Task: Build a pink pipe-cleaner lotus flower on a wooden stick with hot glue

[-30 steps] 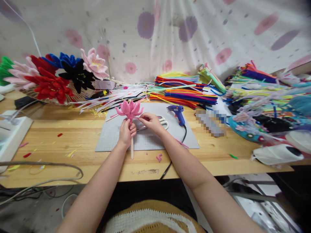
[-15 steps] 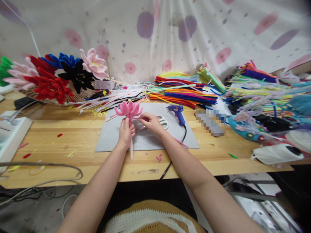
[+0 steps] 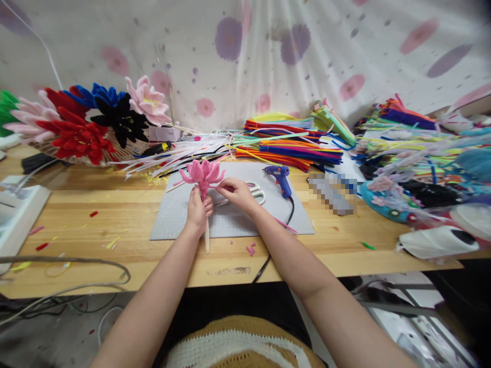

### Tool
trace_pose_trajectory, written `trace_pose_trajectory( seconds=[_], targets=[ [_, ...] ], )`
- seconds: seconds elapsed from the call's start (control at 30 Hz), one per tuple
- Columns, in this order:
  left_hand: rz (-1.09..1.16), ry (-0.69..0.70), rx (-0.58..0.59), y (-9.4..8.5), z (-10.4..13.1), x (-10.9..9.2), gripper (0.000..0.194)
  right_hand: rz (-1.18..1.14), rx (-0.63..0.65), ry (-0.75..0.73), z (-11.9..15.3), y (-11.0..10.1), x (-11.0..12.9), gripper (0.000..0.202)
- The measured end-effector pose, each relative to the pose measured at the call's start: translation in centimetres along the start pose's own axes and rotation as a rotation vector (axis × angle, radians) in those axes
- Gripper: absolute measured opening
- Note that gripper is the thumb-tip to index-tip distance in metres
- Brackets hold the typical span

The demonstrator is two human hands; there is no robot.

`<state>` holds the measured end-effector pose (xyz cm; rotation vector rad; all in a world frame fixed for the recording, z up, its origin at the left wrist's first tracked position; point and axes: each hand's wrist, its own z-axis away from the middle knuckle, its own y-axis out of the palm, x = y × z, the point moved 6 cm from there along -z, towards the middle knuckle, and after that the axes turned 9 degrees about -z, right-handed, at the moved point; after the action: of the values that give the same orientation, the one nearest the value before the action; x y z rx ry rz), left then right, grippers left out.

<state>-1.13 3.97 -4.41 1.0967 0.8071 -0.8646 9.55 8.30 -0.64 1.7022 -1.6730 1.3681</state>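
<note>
A pink fuzzy flower (image 3: 202, 173) stands upright on a pale wooden stick (image 3: 207, 236) above the grey cutting mat (image 3: 169, 220). My left hand (image 3: 198, 210) is closed around its stem, just under the petals. To the right, my right hand (image 3: 237, 193) pinches the end of a thin pink strip that runs to the flower's base. White-handled scissors (image 3: 258, 193) lie on the mat, partly hidden behind my right hand. A purple glue gun (image 3: 283, 180) rests at the mat's right side, its black cord trailing toward me.
Finished fuzzy flowers (image 3: 82, 135) stand at the back left. Bundles of coloured pipe cleaners (image 3: 291, 148) lie along the back. A white roll (image 3: 437, 242) sits at the right, a white power strip (image 3: 28, 217) at the left. Pink scraps (image 3: 250, 249) lie near the front edge.
</note>
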Motion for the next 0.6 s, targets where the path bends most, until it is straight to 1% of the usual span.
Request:
trace_pose_trajectory(
  seconds=[0.1,0.23,0.43,0.6],
  targets=[
    [-0.08,0.105,-0.001,0.06,0.02,-0.63,0.038,0.002,0.0,0.003,0.0,0.0,0.02,0.017],
    [-0.128,0.158,-0.011,0.04,0.04,-0.78,0.034,0.007,0.004,-0.003,-0.02,0.02,0.15,0.017],
    [-0.131,0.161,-0.036,-0.08,0.12,-0.79,0.033,0.0,0.004,-0.002,0.01,0.04,0.33,0.018],
    [-0.025,0.117,0.032,0.21,0.27,-0.93,0.033,-0.018,-0.003,-0.009,0.04,-0.06,0.24,0.021]
  ],
)
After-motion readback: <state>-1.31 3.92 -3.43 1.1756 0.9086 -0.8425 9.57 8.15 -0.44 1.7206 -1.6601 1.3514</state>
